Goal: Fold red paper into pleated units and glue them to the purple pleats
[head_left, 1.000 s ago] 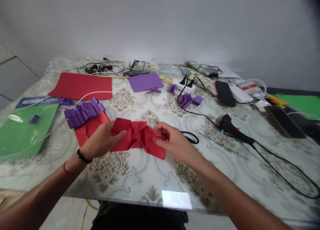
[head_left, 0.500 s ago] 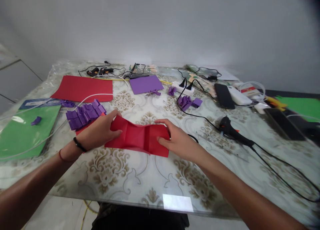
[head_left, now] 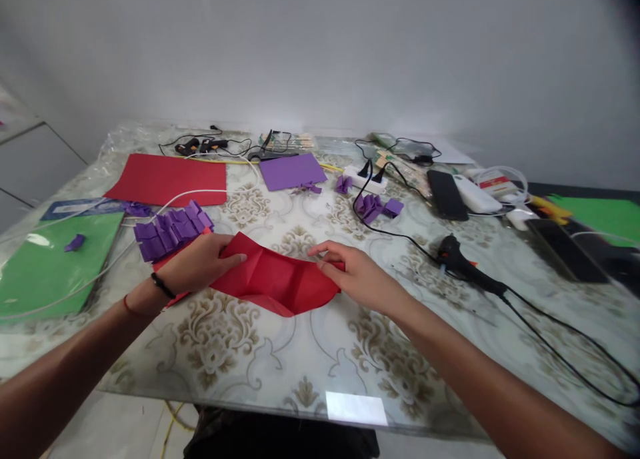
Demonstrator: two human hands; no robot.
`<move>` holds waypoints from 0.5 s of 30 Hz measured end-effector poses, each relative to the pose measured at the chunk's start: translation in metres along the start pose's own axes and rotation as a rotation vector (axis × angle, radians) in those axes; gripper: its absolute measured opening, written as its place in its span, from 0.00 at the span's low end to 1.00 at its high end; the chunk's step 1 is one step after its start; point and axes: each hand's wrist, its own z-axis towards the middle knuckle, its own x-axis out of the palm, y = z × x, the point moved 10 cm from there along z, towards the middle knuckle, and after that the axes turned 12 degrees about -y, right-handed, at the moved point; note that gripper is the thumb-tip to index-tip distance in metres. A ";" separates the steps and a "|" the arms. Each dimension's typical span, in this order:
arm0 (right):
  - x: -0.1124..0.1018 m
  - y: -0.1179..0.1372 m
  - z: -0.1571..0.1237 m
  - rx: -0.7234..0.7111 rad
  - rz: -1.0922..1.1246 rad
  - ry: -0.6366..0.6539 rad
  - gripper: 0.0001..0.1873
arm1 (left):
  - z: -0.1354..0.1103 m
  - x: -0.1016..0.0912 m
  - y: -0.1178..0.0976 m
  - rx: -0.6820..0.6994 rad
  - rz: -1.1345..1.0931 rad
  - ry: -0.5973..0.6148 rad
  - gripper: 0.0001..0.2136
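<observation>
A creased red paper sheet (head_left: 273, 279) sags between my two hands just above the patterned glass table (head_left: 260, 372). My left hand (head_left: 195, 266) grips its left edge, thumb on top and fingers closed under it. On the right edge, my right hand (head_left: 357, 279) pinches the paper with fingers curled around it. Just behind my left hand lies a pleated purple paper strip (head_left: 170, 227) on top of another red folded piece (head_left: 165, 259).
A green sheet (head_left: 45, 262) lies at the left, a flat red sheet (head_left: 170, 178) and a purple sheet (head_left: 290, 170) farther back. A black glue gun (head_left: 463, 264) with its cable lies to the right. Phones (head_left: 447, 194), a power strip (head_left: 367, 174) and cables crowd the far right.
The folded red shape has been opened out into a wider, loosely sagging sheet. Both hands moved apart to its outer edges and lifted it slightly.
</observation>
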 end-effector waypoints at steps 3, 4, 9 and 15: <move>0.006 -0.005 -0.004 0.051 0.034 0.055 0.13 | 0.000 -0.003 0.002 0.027 0.046 -0.001 0.20; 0.005 -0.003 -0.005 0.025 0.006 0.050 0.13 | 0.000 -0.004 0.001 0.046 0.061 0.004 0.19; -0.003 0.056 -0.019 -0.549 -0.374 -0.120 0.20 | -0.013 -0.021 -0.041 0.399 0.126 -0.229 0.19; 0.054 0.081 -0.060 -0.885 -0.532 0.472 0.35 | -0.057 0.024 -0.093 0.991 0.308 0.090 0.19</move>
